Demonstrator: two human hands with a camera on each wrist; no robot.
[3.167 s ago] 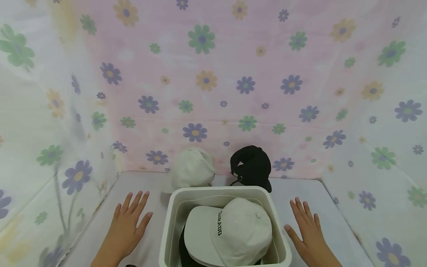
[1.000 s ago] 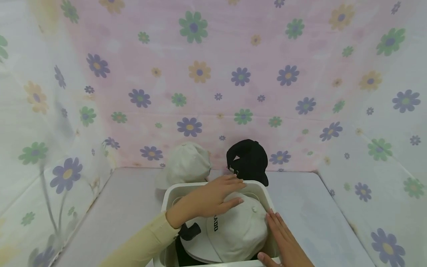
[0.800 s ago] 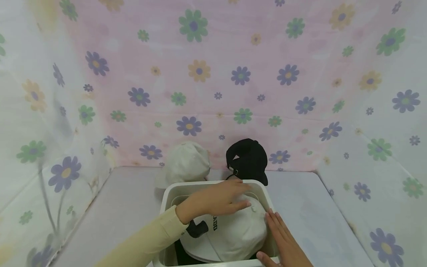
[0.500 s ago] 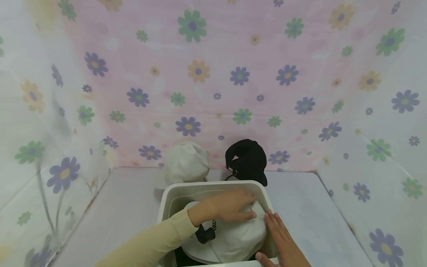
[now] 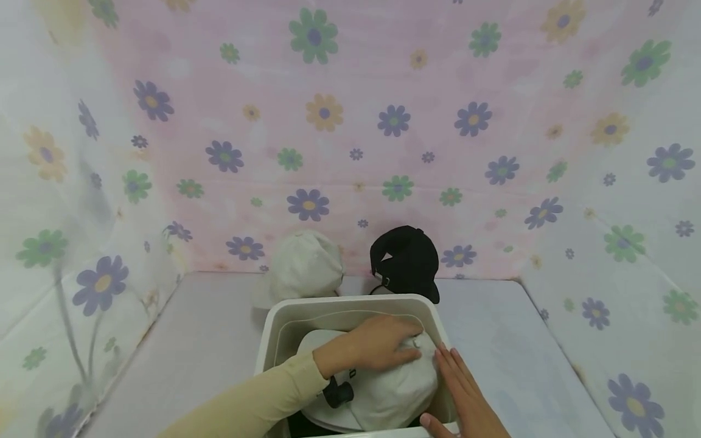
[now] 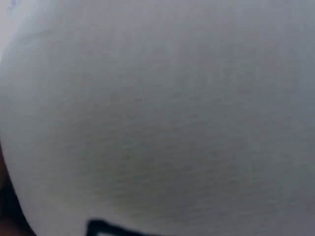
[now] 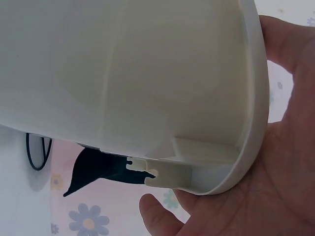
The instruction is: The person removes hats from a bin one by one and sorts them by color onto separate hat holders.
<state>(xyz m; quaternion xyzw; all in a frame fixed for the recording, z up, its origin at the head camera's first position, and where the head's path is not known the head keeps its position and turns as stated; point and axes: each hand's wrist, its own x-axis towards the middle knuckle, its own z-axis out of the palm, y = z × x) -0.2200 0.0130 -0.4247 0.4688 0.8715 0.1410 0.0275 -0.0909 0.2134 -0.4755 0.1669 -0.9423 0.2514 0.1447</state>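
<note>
Clearly, our head view showed the pale table [image 5: 509,347] and the white tub [image 5: 350,300]; our left wrist view showed mostly pale cloth [image 6: 162,108]. The table had room beside the tub. A gap ran between the tub's back edge and the white cap [image 5: 391,398] inside. Our left hand [image 5: 378,345] lay on the cap; we couldn't tell if it pinched. Our right hand [image 5: 467,392] had straight fingers touching the tub's edge.

The bin [image 5: 350,300] looks smooth plastic, the cap [image 5: 395,392] inside (finely woven) matt cloth.
</note>
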